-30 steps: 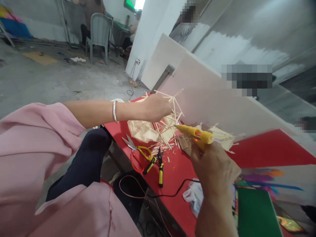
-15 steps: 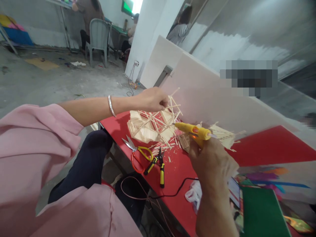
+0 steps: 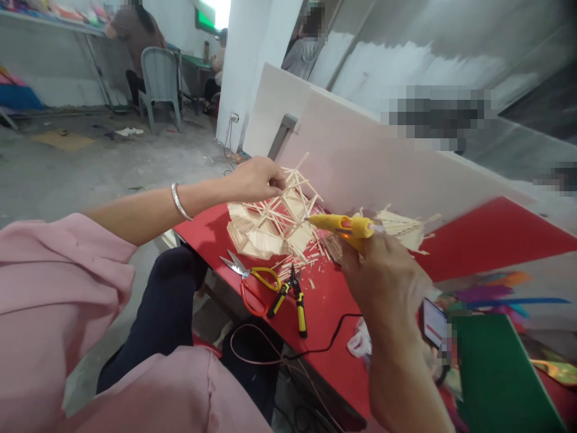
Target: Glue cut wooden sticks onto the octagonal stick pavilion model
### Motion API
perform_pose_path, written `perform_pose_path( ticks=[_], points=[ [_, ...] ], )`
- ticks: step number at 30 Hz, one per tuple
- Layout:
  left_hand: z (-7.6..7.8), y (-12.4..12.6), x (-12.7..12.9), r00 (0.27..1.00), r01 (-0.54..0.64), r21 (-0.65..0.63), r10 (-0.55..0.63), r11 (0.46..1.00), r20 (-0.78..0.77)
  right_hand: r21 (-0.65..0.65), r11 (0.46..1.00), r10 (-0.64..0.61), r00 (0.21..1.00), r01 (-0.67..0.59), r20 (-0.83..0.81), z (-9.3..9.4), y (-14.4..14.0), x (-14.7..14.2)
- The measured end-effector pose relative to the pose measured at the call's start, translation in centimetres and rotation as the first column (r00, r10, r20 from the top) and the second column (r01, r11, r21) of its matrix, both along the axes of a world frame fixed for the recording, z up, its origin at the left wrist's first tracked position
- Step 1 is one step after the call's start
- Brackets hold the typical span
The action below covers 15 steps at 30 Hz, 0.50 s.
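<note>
My right hand point(image 3: 383, 264) is wrapped round a yellow hot glue gun point(image 3: 340, 226). The gun's dark nozzle points left, beside a structure of thin wooden sticks point(image 3: 264, 234) on the red table. At the structure's upper left, my left hand point(image 3: 259, 179) has its fingers closed in a pinch against the stick frame. The fingertips are partly hidden, but a stick seems to run out from them. Flat stick panels and an open lattice make up the structure. A second stick piece point(image 3: 401, 225) lies behind the glue gun.
Scissors point(image 3: 250, 279) with red and yellow handles and black-yellow pliers point(image 3: 292, 297) lie near the front edge of the red table point(image 3: 329, 322). Loose stick offcuts point(image 3: 293, 264) are scattered beside them. A black cord crosses the table. A white board point(image 3: 351, 156) stands behind; a phone point(image 3: 435, 323) lies right.
The head view has shifted slightly, moving the scene within the frame. My left hand keeps its pinch at the stick frame, and the glue gun stays close to the structure.
</note>
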<state>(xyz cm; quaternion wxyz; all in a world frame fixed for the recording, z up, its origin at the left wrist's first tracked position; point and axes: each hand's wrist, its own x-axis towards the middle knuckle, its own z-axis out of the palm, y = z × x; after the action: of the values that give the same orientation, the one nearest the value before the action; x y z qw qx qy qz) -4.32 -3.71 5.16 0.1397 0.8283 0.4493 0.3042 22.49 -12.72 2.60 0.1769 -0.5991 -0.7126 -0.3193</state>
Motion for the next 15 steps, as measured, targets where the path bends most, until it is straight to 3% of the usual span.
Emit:
perform_pose_path(
  ticks=[4, 9, 15],
  points=[
    [-0.1, 0.0, 0.0, 0.998, -0.040, -0.008, 0.040, 0.999, 0.049, -0.025, 0.999, 0.020, 0.996, -0.023, -0.083, -0.2, 0.3, -0.4],
    [-0.3, 0.4, -0.1, 0.961, -0.062, -0.170, 0.105, 0.984, 0.256, -0.103, 0.987, 0.092, 0.953, -0.127, -0.288, -0.8, 1.3, -2.7],
    [-0.4, 0.2, -0.9, 0.936, -0.081, -0.222, 0.151, 0.972, 0.317, -0.052, 0.995, 0.066, 0.942, -0.088, -0.329, -1.7, 2.5, -5.6]
  ],
)
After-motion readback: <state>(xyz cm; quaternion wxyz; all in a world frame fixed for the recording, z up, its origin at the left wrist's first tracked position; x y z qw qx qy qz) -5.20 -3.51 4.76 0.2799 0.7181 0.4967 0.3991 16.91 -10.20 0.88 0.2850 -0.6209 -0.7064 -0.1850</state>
